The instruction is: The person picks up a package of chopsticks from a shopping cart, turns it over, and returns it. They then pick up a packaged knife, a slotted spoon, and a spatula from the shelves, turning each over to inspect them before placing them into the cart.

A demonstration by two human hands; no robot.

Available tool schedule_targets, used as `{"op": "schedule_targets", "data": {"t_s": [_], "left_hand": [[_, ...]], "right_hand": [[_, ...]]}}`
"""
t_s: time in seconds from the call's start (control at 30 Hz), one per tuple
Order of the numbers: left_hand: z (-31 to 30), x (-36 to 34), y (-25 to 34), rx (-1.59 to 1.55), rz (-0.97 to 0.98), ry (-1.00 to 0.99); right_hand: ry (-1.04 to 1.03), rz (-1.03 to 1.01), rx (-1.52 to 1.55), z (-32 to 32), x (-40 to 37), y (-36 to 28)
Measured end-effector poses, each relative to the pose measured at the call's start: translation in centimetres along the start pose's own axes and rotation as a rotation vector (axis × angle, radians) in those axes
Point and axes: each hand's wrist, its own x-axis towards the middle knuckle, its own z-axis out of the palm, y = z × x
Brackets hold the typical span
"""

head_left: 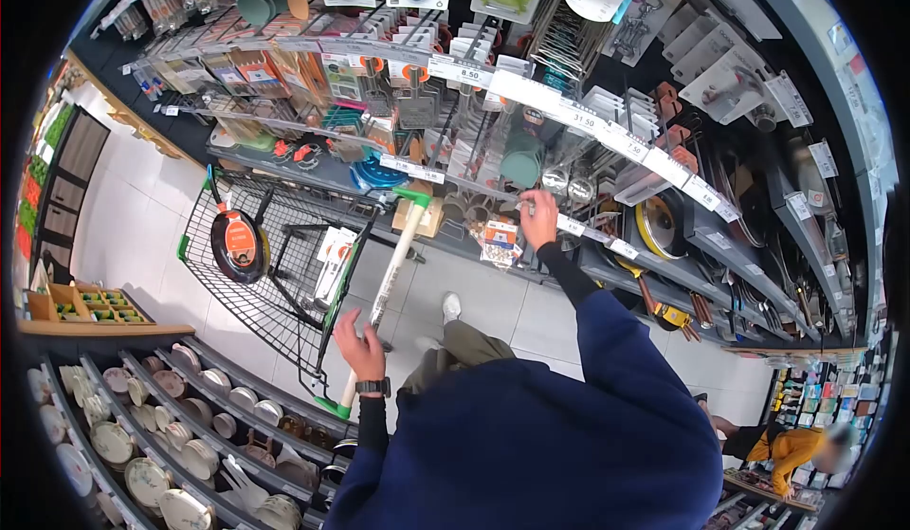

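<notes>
My right hand (540, 219) is at the lower shelf's price rail, its fingers bent together near a small tag; what they hold, if anything, is too small to tell. Just below and left of it hangs an orange and white packet (500, 243). Near the cart's pale handle bar (393, 266), my left hand (360, 345) is raised with its fingers apart and nothing in it, a dark watch on the wrist. The wire cart (270, 314) holds a black frying pan (237, 246) with an orange label and a white package (334, 263).
A shelf rack with hanging kitchen utensils (417, 103) spans the far side. More pans (661, 225) sit on the right. Bowls and plates (147, 481) fill shelves at the lower left. A person in a yellow top (794, 452) is at the lower right.
</notes>
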Motion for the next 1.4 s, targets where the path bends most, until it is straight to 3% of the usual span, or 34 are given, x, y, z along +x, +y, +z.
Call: {"op": "schedule_targets", "data": {"t_s": [0.17, 0.23, 0.3, 0.37, 0.43, 0.5, 0.63, 0.77, 0.87, 0.97, 1.03, 1.1, 1.13, 1.2, 1.3, 1.4], "left_hand": [[5.1, 2.8, -0.7, 0.089, 0.055, -0.117], [6.6, 4.0, -1.8, -0.096, -0.098, -0.204], [7.2, 5.0, -1.3, -0.013, -0.053, -0.204], [7.2, 5.6, -1.2, 0.051, -0.028, -0.195], [7.0, 6.3, -0.2, 0.020, -0.124, -0.176], [6.5, 6.5, -0.5, 0.042, -0.228, -0.247], [7.3, 6.3, -0.6, 0.138, -0.073, -0.168], [7.5, 6.5, 0.2, -0.009, -0.174, -0.118], [7.5, 6.5, 3.2, 0.214, 0.010, -0.043], [8.7, 7.3, 7.7, 0.092, 0.118, -0.077], [11.4, 6.9, 8.0, 0.057, 0.120, -0.135], [14.2, 6.4, 9.7, -0.306, -0.033, -0.420], [15.1, 6.7, 10.8, -0.303, -0.029, -0.429], [16.4, 7.2, 12.6, -0.541, -0.123, -0.686], [17.7, 6.7, 13.5, -0.486, -0.023, -0.808], [18.3, 5.4, 13.5, -0.405, -0.048, -0.873]], "right_hand": [[0.045, 0.085, 0.032, 2.1, 4.3, 3.3], [0.097, 0.142, 0.094, 3.2, 6.3, 3.9], [0.252, 0.218, 0.160, 3.6, 8.2, 4.1], [0.244, 0.238, 0.122, 3.5, 9.9, 4.0], [0.325, 0.208, 0.085, 3.8, 10.8, 4.3], [0.299, 0.226, 0.132, 4.3, 10.6, 4.2], [0.292, 0.193, 0.224, 4.1, 8.9, 4.4], [0.167, 0.172, 0.304, 1.8, 5.7, 1.8], [0.024, 0.220, 0.459, -0.3, 3.7, 0.6], [-0.050, 0.245, 0.535, -2.1, 2.5, -1.6], [-0.088, 0.270, 0.581, -2.8, 1.8, -2.6], [-0.132, 0.298, 0.659, -3.8, 0.6, -3.1], [-0.174, 0.327, 0.671, -4.1, 0.3, -3.6], [-0.206, 0.351, 0.669, -3.7, -1.2, -3.9], [-0.244, 0.340, 0.658, -3.4, -3.3, -4.3], [-0.351, 0.366, 0.724, -3.1, -5.1, -3.8]]}}
